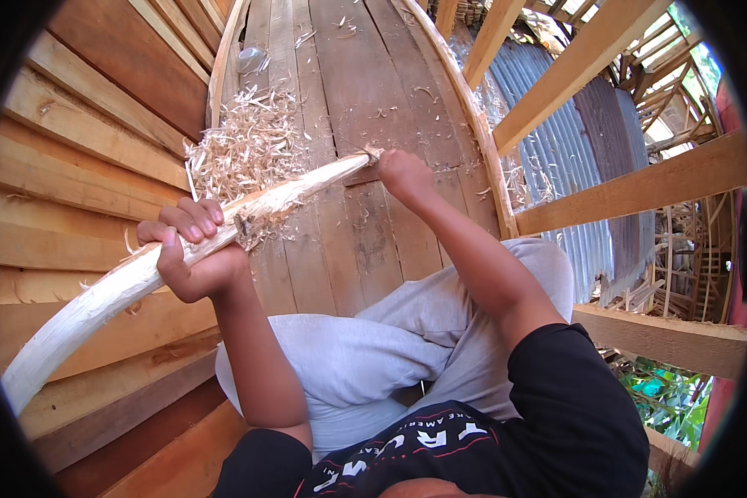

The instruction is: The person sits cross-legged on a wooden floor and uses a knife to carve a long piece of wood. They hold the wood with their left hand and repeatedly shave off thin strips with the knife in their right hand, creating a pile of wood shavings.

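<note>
A long, pale, peeled wooden pole (108, 303) slants from the lower left up to the middle of the head view. Its surface is faceted, with a rough knot beside my grip. My left hand (192, 249) is wrapped round the pole, fingers over the top. At the pole's far, narrower tip my right hand (405, 176) is closed in a fist. From that fist a thin dark sliver, apparently the blade of a knife (362, 149), reaches across the tip; the handle is hidden in my fingers.
Curled wood shavings (253, 141) lie heaped on the plank floor (357, 75), beside a small clear container (251, 60). Stacked planks (75, 178) wall the left. Wooden rails (631, 187) and corrugated metal sheets (556, 124) stand at right. My bent legs (349, 344) are close below.
</note>
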A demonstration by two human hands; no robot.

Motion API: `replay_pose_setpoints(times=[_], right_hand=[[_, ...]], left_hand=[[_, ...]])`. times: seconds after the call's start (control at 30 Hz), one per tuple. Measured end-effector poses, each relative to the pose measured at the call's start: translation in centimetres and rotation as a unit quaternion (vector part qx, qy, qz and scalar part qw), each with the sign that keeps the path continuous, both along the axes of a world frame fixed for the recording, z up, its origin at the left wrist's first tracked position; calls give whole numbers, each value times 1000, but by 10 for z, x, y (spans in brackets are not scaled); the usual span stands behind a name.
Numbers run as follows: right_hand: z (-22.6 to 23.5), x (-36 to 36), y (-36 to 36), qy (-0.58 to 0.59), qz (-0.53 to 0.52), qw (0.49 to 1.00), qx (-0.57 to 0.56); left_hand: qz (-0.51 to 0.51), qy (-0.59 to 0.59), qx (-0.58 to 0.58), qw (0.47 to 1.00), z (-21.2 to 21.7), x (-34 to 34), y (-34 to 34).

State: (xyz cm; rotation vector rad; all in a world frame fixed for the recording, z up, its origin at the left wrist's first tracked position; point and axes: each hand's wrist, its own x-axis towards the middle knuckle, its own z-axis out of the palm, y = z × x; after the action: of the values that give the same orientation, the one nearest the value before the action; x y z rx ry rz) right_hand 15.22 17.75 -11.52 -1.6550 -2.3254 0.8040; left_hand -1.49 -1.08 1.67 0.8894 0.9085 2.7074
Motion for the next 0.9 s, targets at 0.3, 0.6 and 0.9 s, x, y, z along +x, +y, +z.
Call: replay_pose_setpoints(times=[0.3, 0.6, 0.9], right_hand=[[23, -20, -21, 24, 47, 998, -36], [-3, -5, -2, -16, -18, 1000, -5], [-8, -5, 3, -30, 4, 998, -47]], left_hand=[[20, -33, -22, 999, 1, 1, -2], [-2, -10, -24, 1000, -2, -5, -4], [19, 1, -15, 1000, -3, -7, -4]])
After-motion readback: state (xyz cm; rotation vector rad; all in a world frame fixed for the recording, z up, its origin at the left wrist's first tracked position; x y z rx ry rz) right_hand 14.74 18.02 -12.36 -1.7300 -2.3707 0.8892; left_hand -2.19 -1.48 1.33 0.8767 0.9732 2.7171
